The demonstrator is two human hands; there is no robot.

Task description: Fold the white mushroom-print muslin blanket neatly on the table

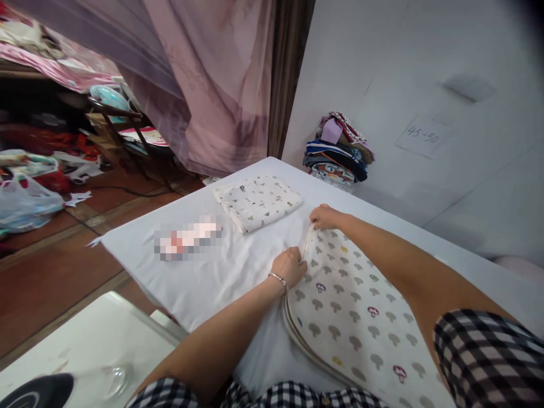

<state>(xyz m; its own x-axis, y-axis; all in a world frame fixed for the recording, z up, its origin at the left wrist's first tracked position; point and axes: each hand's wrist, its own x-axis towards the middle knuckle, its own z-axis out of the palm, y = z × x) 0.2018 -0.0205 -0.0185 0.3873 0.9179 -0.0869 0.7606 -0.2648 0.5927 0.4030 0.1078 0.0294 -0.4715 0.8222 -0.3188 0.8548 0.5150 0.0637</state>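
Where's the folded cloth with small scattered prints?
In the head view, the folded cloth lies near the picture's centre, towards the white table's far corner, beyond the left hand and left of the right hand.

Soft, rather even light falls on the counter [191, 289], leaving only weak shadows in its cloth, while the floor [42, 272] to the left of it is clearly dimmer. The wall [382, 45] beyond the counter looks grey, and high above the counter's right side it sinks into black. A patch of coarse pixels [187, 241] lies over the counter, and the plastic bag [29, 201] left of the counter looks soft and stretched.
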